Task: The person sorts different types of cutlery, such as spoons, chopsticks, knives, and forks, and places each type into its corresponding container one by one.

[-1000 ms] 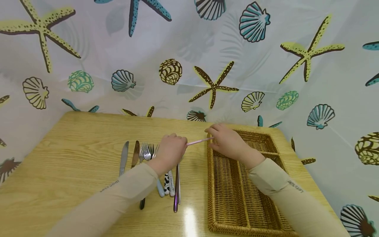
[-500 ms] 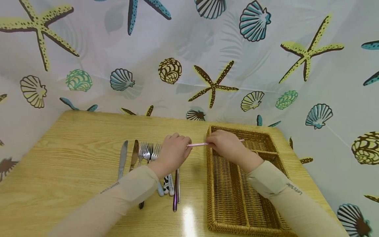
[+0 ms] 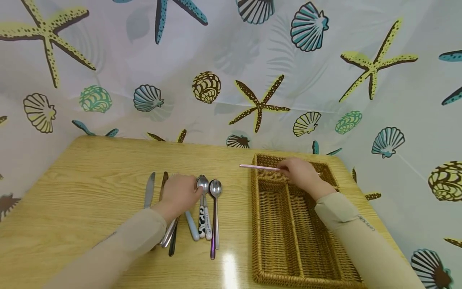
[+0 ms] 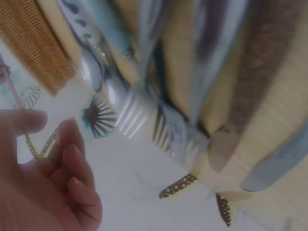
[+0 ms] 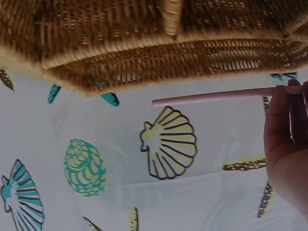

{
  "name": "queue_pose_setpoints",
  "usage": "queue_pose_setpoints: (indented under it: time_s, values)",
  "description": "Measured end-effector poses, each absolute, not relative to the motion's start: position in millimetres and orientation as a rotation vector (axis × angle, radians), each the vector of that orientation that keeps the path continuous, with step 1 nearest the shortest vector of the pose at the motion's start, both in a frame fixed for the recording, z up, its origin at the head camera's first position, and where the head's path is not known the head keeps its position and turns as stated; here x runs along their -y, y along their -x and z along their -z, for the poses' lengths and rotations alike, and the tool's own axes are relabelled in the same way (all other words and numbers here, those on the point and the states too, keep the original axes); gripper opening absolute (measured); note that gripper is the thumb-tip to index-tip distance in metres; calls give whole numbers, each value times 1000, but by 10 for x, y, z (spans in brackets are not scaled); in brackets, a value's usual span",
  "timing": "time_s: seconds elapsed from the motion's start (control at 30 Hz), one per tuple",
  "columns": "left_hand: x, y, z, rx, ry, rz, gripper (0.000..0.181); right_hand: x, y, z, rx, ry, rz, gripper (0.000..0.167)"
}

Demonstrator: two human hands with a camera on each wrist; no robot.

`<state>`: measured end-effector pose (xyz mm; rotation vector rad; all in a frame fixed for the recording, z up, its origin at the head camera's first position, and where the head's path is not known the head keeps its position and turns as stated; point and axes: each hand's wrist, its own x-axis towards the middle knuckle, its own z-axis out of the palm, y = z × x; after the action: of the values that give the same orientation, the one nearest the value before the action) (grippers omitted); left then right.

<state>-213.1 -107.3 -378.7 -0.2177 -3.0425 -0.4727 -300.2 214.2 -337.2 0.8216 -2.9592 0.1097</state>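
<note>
My right hand point(image 3: 301, 174) pinches a thin pink stick point(image 3: 260, 167) above the far compartment of the wicker basket point(image 3: 256, 241). The stick lies almost level, its left end reaching past the basket's rim; whether it is a straw or a chopstick I cannot tell. In the right wrist view, fingers and thumb close on one part of the pink stick point(image 5: 211, 97). My left hand point(image 3: 178, 194) is over the row of cutlery and hides most of the forks. The left wrist view shows this hand point(image 4: 53, 178) loosely curled, holding nothing, beside the forks point(image 4: 137, 113).
Several spoons point(image 3: 215, 186) lie right of the left hand, handles toward me. Two table knives, one silver knife point(image 3: 149, 190) and one brown, lie at its left. Dividers split the basket into long compartments and a far crosswise one. A shell-patterned cloth point(image 3: 202, 48) hangs behind the table.
My left hand has let go of the pink stick and moved left and down over the forks. The right hand has carried the stick rightward over the basket, and the spoon bowls have come into view.
</note>
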Motion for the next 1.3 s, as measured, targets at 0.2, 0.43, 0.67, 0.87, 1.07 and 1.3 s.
queue_pose_setpoints:
  time_s: [0.2,0.43,0.67,0.87,1.07,1.3]
  values:
    - [1195,2054,3956,3167,183,379,45,-2408,3108,3482,3036,-689,-121,14]
    - [1226,1967,4080,3180,208,273,37,-2516,3186,3520,3129,-597,-82,18]
    - [1165,1962,4157,3148,199,179,43,-2567,3241,3576,3174,-580,-54,18]
    - [1180,1958,4167,3129,194,176,41,-2586,3259,3617,3215,-558,-67,18]
    - [1240,1958,4146,3124,218,183,33,-2589,3270,3655,3210,-580,-81,15]
    - [1279,1951,4117,3120,182,204,29,-2611,3284,3684,3235,-643,-104,17]
